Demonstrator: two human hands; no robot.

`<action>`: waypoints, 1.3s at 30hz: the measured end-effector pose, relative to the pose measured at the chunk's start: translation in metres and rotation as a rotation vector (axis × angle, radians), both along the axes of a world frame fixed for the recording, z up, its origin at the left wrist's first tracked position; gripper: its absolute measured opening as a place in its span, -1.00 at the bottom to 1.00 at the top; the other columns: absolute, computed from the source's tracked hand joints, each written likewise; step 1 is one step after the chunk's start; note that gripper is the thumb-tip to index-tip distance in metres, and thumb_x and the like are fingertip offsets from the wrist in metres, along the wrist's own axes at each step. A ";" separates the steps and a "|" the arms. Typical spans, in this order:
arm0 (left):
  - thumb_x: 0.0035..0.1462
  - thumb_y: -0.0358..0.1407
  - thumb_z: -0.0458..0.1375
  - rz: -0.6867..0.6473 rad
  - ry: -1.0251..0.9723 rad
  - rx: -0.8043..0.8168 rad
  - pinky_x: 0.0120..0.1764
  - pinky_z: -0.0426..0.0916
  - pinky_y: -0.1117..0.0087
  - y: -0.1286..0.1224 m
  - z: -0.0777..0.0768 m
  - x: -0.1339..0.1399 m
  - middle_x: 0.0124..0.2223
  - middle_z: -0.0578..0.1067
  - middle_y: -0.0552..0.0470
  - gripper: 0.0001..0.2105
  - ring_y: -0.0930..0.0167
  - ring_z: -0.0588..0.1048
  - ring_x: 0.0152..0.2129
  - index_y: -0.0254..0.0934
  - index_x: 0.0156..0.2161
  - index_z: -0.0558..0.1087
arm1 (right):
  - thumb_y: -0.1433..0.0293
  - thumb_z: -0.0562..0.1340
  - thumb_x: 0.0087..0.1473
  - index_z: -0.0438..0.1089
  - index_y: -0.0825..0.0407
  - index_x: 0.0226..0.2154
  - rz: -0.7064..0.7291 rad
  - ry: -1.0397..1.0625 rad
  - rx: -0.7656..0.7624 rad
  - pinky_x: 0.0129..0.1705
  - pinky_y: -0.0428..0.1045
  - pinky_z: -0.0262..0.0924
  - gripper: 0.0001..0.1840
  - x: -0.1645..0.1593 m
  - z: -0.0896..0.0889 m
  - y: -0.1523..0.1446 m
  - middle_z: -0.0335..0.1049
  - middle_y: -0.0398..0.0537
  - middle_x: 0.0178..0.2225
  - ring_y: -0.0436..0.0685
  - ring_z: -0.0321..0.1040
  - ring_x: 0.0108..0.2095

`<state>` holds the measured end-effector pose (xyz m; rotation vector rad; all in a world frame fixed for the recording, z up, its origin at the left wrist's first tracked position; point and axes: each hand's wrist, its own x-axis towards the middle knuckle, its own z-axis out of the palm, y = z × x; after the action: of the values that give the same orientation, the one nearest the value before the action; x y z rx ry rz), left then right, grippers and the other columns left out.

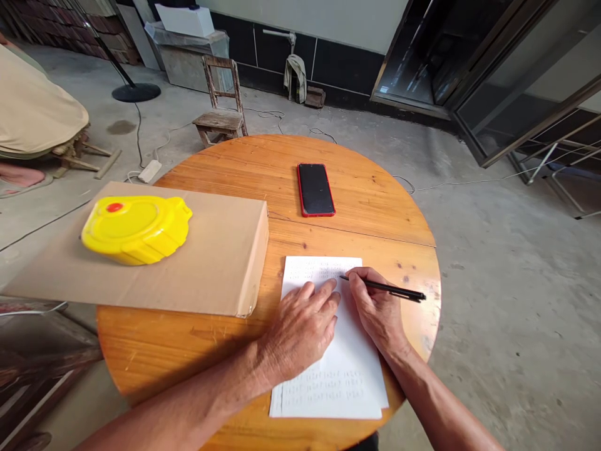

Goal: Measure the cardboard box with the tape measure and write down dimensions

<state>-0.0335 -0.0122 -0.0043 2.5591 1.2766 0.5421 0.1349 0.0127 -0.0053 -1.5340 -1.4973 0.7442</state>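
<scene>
A concrete floor [493,282] spreads out to the right of the right hand and beyond both hands. Under the two forearms stands a round wooden table [370,219], its top crossed by a seam farther out than the fingers. Well beyond the left hand, past the table's far edge, a small worn wooden chair [218,119] stands on the floor. A flat cardboard box [211,250] lies to the left of the left hand, apart from it, and reaches past the table's edge. Directly beneath the left hand are white paper sheets [350,369], stacked slightly askew, with faint handwritten rows just beyond its fingertips and more rows nearer than its wrist. The left hand [303,326] rests on the paper, palm down, fingers loosely spread. The right hand [375,307], over the right side of the sheets, is closed in a writing grip. Farther left of the left hand, on the box, lies a yellow plastic case [136,225] with a red button. A red-edged smartphone [315,190] lies dark-screened beyond both hands. Pinched by the right thumb and fingers, a black pen [399,290] points its tip leftward at the upper rows, near the left fingertips.
</scene>
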 end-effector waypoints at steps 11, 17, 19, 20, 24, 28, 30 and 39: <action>0.29 -0.34 0.01 0.001 -0.003 0.014 -0.12 0.37 0.14 -0.001 0.001 -0.001 0.20 0.39 0.02 -0.73 0.22 0.40 -0.07 -0.29 0.05 0.38 | 0.32 0.15 0.15 0.41 0.03 -0.41 -0.010 -0.034 -0.008 -0.46 -0.08 0.18 -0.81 0.000 0.001 0.001 0.38 -0.17 -0.53 0.00 0.26 -0.53; 0.28 -0.34 0.01 0.005 -0.007 0.026 -0.11 0.37 0.15 -0.001 -0.001 0.000 0.20 0.39 0.02 -0.73 0.23 0.40 -0.07 -0.28 0.04 0.39 | 0.33 0.15 0.15 0.41 0.03 -0.41 -0.017 -0.041 -0.003 -0.43 -0.07 0.19 -0.82 0.000 0.002 0.000 0.39 -0.16 -0.52 0.01 0.28 -0.51; 0.28 -0.34 0.01 0.005 -0.011 0.023 -0.11 0.37 0.15 -0.001 -0.001 0.000 0.20 0.39 0.02 -0.73 0.23 0.40 -0.07 -0.28 0.05 0.39 | 0.34 0.15 0.14 0.40 0.03 -0.42 -0.011 -0.038 -0.003 -0.43 -0.07 0.19 -0.82 0.000 0.002 -0.001 0.39 -0.16 -0.52 0.01 0.27 -0.51; 0.28 -0.34 0.02 0.005 -0.012 0.022 -0.11 0.37 0.15 -0.001 -0.001 0.000 0.20 0.39 0.02 -0.73 0.23 0.40 -0.07 -0.28 0.05 0.39 | 0.33 0.16 0.14 0.40 0.03 -0.43 -0.004 -0.030 -0.003 -0.43 -0.07 0.19 -0.82 0.001 0.002 -0.002 0.39 -0.16 -0.52 0.01 0.27 -0.51; 0.27 -0.35 0.02 0.003 -0.013 0.018 -0.11 0.37 0.14 -0.001 -0.001 0.000 0.21 0.38 0.02 -0.72 0.23 0.40 -0.08 -0.29 0.06 0.38 | 0.26 0.17 0.17 0.41 0.01 -0.40 -0.030 0.059 -0.012 -0.51 -0.07 0.13 -0.79 0.004 0.002 -0.004 0.32 -0.22 -0.59 0.00 0.20 -0.58; 0.27 -0.36 0.02 -0.001 -0.021 0.006 -0.11 0.37 0.15 -0.002 0.000 0.000 0.20 0.38 0.01 -0.72 0.24 0.40 -0.08 -0.29 0.06 0.38 | 0.20 0.19 0.18 0.40 0.00 -0.39 -0.111 0.144 0.003 -0.57 -0.08 0.05 -0.76 0.005 0.003 -0.003 0.20 -0.28 -0.67 -0.02 0.11 -0.66; 0.27 -0.37 0.02 0.001 -0.030 0.003 -0.09 0.37 0.15 -0.002 0.000 -0.001 0.19 0.38 0.01 -0.73 0.24 0.40 -0.08 -0.28 0.05 0.38 | 0.18 0.19 0.19 0.40 -0.01 -0.38 -0.123 0.187 0.009 -0.58 -0.08 0.05 -0.76 0.004 0.005 -0.002 0.20 -0.28 -0.66 -0.02 0.13 -0.65; 0.23 -0.40 0.07 -0.003 -0.036 0.021 -0.07 0.37 0.17 0.000 0.000 -0.002 0.11 0.43 -0.05 -0.78 0.23 0.41 -0.07 -0.28 -0.02 0.42 | 0.23 0.21 0.20 0.31 -0.04 -0.32 -0.196 0.268 0.127 -0.39 -0.06 0.17 -0.84 0.002 0.008 0.003 0.28 -0.22 -0.45 0.00 0.23 -0.49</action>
<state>-0.0356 -0.0126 -0.0042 2.5560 1.2616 0.6007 0.1373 0.0162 0.0023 -1.4007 -1.1561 0.6951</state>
